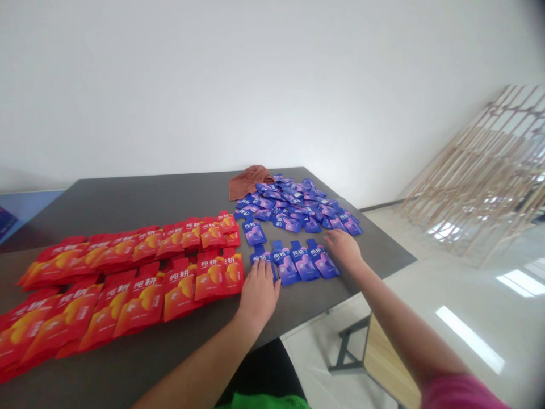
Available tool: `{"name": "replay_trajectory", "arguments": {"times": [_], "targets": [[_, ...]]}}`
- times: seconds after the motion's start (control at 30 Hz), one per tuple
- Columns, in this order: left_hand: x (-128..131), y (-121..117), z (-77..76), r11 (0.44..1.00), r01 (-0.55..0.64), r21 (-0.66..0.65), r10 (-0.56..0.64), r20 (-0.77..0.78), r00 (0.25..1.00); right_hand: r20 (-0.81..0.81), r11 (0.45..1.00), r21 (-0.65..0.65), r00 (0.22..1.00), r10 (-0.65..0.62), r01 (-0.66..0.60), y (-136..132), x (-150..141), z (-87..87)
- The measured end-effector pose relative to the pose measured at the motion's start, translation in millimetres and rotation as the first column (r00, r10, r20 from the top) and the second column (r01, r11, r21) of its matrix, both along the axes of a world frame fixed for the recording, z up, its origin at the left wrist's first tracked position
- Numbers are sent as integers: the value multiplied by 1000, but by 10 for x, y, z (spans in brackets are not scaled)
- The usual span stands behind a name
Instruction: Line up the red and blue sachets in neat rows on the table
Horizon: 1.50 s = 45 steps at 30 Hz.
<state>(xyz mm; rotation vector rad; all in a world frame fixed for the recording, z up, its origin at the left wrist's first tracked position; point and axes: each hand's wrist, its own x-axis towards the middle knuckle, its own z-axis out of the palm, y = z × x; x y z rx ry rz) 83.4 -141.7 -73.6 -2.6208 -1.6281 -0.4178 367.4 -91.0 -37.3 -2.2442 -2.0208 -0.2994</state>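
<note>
Left hand (258,299): fingers (259,274) spread open, resting on the end blue sachet (260,257), not gripping.
Right hand (344,251): fingers (333,241) slightly open, touching the far sachet (324,260).
Sachet row: 4 side by side on the tabletop (128,207), necks pointing away, long axes front-to-back.
Red sachets (142,301): rows kept apart, seemingly by colour.

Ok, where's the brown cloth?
In the head view, the brown cloth lies at the far edge of the dark table, just left of the pile of blue sachets.
</note>
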Motion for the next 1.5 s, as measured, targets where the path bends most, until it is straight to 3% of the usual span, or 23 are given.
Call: {"name": "replay_trajectory", "arguments": {"times": [0.13,0.27,0.67,0.97,1.13,1.33,1.5], "targets": [[-7,8,-21,1000,2,6,-2,-9,1000,28,996,-95,1000,0,3,497,-125,-49],[-8,10,-28,1000,4,-13,-4,1,1000,76,983,-169,995,-59,71,701,-261,-115],[-4,5,-8,1000,5,-18,-4,13,1000,133,963,-230,985,-108,137,582,-204,-58],[-30,17,-3,1000,16,21,-16,-3,1000,143,949,-291,986,-86,125,803,-442,-29],[-19,17,16,1000,13,5,-12,-23,1000,158,965,-236,984,-80,116,711,-385,-40],[-21,18,22,1000,15,11,-15,-4,1000,122,987,-162,992,4,16,631,-323,-31],[-26,19,27,1000,22,-11,-22,3,1000,80,997,16,994,-75,74,633,-178,174]]}}
